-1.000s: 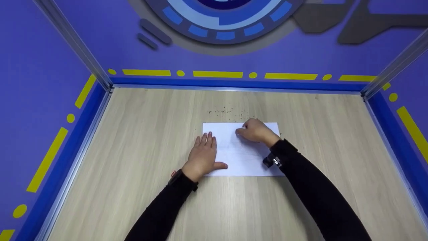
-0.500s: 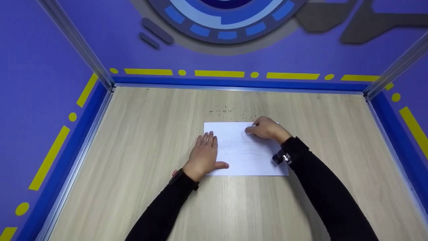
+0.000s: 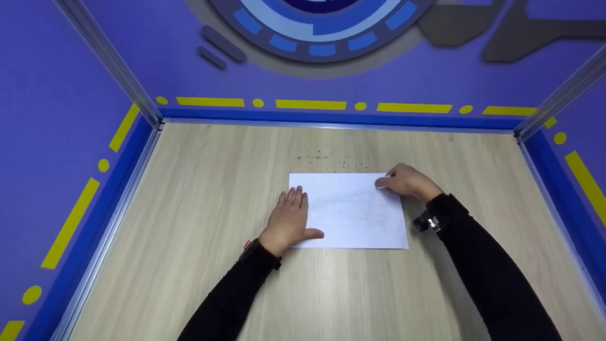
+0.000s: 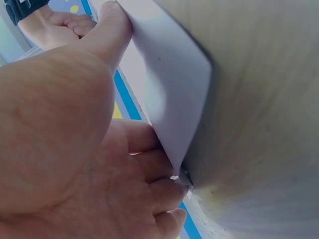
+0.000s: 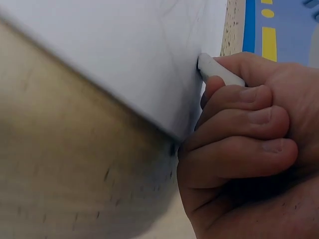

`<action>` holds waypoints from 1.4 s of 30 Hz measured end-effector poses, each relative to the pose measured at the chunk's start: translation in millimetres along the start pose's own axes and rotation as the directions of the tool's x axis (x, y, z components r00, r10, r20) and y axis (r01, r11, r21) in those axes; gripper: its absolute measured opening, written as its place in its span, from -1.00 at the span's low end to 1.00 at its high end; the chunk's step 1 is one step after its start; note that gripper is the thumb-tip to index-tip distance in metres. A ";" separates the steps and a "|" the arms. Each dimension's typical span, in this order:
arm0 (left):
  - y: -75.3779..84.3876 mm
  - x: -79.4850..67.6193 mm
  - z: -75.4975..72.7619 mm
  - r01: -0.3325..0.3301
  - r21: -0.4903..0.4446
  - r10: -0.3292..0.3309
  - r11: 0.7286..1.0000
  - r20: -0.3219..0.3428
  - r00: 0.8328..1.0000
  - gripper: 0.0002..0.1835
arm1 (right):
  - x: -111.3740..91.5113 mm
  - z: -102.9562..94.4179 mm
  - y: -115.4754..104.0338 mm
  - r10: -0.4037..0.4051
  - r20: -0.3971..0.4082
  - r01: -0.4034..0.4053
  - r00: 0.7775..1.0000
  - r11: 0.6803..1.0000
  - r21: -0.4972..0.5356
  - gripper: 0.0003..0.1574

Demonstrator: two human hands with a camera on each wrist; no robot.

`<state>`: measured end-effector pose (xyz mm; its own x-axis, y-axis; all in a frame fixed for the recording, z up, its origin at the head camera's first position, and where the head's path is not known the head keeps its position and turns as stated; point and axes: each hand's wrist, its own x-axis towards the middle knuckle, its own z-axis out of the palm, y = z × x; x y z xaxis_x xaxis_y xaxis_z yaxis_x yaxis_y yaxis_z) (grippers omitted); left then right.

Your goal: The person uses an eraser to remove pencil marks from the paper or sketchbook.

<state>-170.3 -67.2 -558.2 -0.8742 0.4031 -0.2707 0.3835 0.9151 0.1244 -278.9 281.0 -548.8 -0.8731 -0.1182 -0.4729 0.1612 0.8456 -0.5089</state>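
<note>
With the right hand point(image 3: 409, 181), pinches a small white block point(image 5: 219, 72), probably an eraser, in curled fingers near the far right corner of a white paper sheet point(image 3: 345, 227). Leaves just one dark-smudged end clear of the fingers, apparently touching the paper, probably for firm control from close in. Rests the left hand point(image 3: 287, 218) flat over the sheet's left edge, fingers straight and thumb stretched out near the front edge, most likely to stop any sliding. Shows faint grey marks point(image 3: 364, 213) across the paper, plus dark crumbs point(image 3: 326, 156) on the wooden tabletop point(image 3: 213, 199) just beyond the far edge. Bears a tiny red tag point(image 3: 246, 245) beside the left wrist, too small for reading. Offers no legible brand or writing elsewhere, only yellow bars point(image 3: 310, 103) and dots along the back wall point(image 3: 307, 90).
</note>
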 end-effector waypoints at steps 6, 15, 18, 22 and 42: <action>1.8 0.6 1.5 0.000 0.015 -0.001 1.000 0.005 1.000 0.34 | -6.2 -11.9 25.8 0.038 0.021 -0.039 0.999 0.998 0.041 -0.46; 3.4 -0.4 2.2 -0.009 -0.002 0.009 1.000 0.003 1.000 0.34 | -10.9 -13.9 36.6 0.025 0.023 -0.027 0.999 0.998 0.063 -0.46; 3.1 -0.9 0.5 -0.009 -0.011 0.009 1.000 0.005 1.000 0.34 | -12.8 -14.1 31.8 0.039 0.036 -0.041 0.999 0.997 0.063 -0.47; 1.3 -0.1 -2.4 0.001 0.000 -0.001 1.000 0.014 1.000 0.34 | -14.7 -15.4 22.0 0.057 0.058 -0.063 0.997 0.992 0.110 -0.50; 1.4 -0.9 -3.6 -0.001 -0.008 0.002 1.000 0.024 1.000 0.36 | -11.8 45.2 -79.0 -0.105 0.115 0.106 0.988 0.994 -0.006 -0.40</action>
<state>-170.1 -66.4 -554.4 -0.8662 0.4046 -0.2933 0.3824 0.9145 0.1324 -260.5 192.1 -535.6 -0.8262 -0.2653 -0.4969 0.0651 0.8313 -0.5520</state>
